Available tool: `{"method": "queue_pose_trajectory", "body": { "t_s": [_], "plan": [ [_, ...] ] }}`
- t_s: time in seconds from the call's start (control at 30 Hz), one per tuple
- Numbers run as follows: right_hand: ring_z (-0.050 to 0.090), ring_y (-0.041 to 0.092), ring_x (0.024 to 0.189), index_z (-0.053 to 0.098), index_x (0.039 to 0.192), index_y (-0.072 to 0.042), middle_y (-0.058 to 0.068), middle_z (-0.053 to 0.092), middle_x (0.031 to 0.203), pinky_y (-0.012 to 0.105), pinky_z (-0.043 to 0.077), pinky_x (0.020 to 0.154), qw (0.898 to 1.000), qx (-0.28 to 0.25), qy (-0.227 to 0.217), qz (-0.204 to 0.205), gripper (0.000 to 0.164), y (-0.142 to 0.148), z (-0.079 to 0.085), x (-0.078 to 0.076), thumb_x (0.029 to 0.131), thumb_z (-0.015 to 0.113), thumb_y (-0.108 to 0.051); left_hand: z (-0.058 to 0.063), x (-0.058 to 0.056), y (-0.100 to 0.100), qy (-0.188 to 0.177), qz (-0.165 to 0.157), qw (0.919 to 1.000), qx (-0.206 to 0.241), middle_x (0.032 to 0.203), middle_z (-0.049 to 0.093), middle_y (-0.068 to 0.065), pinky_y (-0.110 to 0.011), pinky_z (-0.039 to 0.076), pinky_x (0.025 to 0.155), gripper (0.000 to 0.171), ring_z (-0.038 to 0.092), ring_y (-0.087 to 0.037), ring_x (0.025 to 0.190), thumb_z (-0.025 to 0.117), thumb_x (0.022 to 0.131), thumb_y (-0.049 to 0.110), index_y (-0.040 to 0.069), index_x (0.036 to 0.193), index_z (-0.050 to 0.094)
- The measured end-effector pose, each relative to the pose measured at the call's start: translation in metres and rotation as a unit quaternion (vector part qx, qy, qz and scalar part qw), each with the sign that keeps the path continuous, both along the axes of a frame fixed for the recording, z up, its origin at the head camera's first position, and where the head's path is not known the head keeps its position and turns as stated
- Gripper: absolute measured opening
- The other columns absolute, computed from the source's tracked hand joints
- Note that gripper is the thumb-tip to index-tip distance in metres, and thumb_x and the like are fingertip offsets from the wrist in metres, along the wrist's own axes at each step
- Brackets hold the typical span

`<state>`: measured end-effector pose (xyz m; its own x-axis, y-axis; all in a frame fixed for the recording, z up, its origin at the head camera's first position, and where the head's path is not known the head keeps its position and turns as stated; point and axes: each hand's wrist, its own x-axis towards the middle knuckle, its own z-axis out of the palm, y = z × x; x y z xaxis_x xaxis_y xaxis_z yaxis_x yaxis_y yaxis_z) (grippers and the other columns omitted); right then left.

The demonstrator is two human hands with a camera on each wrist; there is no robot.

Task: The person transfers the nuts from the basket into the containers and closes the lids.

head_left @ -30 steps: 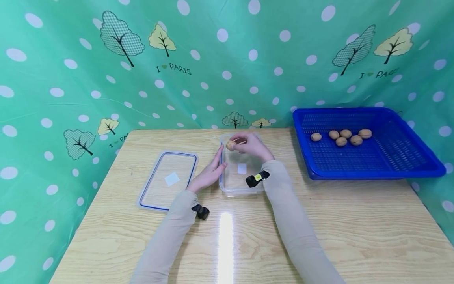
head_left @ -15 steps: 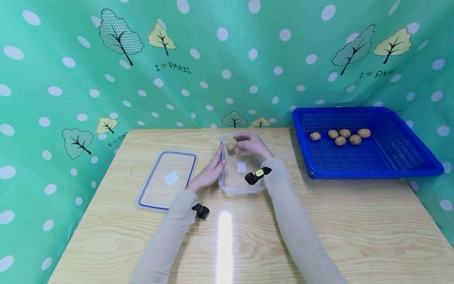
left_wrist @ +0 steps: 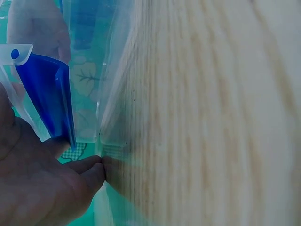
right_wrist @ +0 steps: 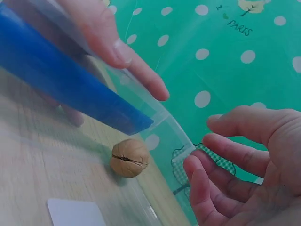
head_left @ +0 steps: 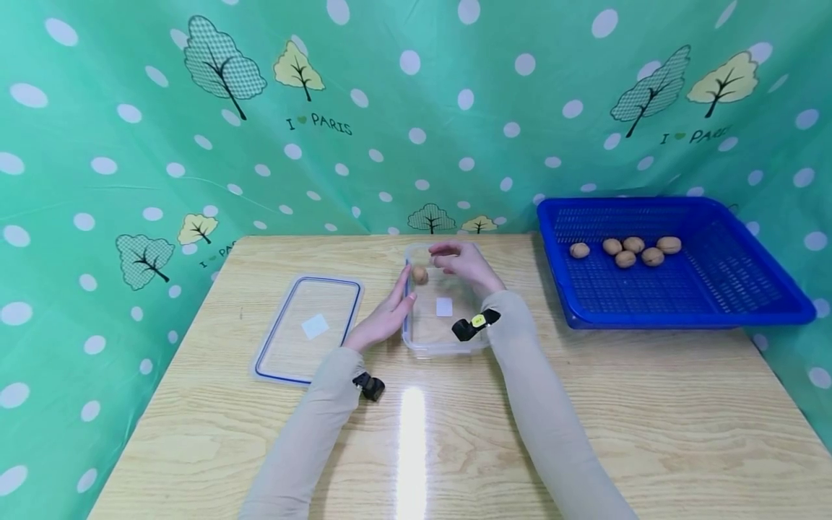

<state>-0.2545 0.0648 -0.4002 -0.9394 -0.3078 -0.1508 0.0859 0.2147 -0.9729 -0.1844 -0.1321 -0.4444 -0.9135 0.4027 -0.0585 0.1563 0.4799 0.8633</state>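
Observation:
A clear plastic food container (head_left: 448, 349) with blue side flaps sits at the far middle of the table. Inside, near its far left corner, lies a single walnut (head_left: 420, 275), whose dark seam shows in the right wrist view. My left hand (head_left: 383, 318) rests along the container's left wall, fingers extended. The left wrist view has that hand's fingertips (left_wrist: 96, 165) low beside the blue flap (left_wrist: 49, 96). Over the container's far right part hovers my right hand (head_left: 464, 266), its fingers apart with nothing between them, a short way right of the walnut.
A blue-edged clear lid (head_left: 286, 354) lies left of the container, partly behind the left sleeve. At the right back stands a blue plastic basket (head_left: 689, 318) with several walnuts (head_left: 653, 257). A green patterned curtain (head_left: 416, 87) hangs along the table's far edge.
The right hand has let go of the walnut it pinched and drawn slightly right. The walnut now lies lower, inside the container. The left hand has stayed in place.

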Motion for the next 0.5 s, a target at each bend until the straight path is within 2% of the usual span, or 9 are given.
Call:
{"method": "queue_pose_trajectory", "body": {
  "t_s": [0.5],
  "plan": [
    [0.056, 0.027, 0.106, 0.06, 0.124, -0.001, 0.014, 0.061, 0.119, 0.04, 0.048, 0.091, 0.998, 0.04, 0.055, 0.017, 0.033, 0.007, 0.015, 0.012, 0.093, 0.063, -0.011, 0.0, 0.0, 0.001, -0.006, 0.003, 1.0, -0.004, 0.159, -0.004, -0.013, -0.049, 0.012, 0.114, 0.062, 0.009, -0.037, 0.143, 0.028, 0.106, 0.029, 0.024, 0.155, -0.01]
  ]
}}
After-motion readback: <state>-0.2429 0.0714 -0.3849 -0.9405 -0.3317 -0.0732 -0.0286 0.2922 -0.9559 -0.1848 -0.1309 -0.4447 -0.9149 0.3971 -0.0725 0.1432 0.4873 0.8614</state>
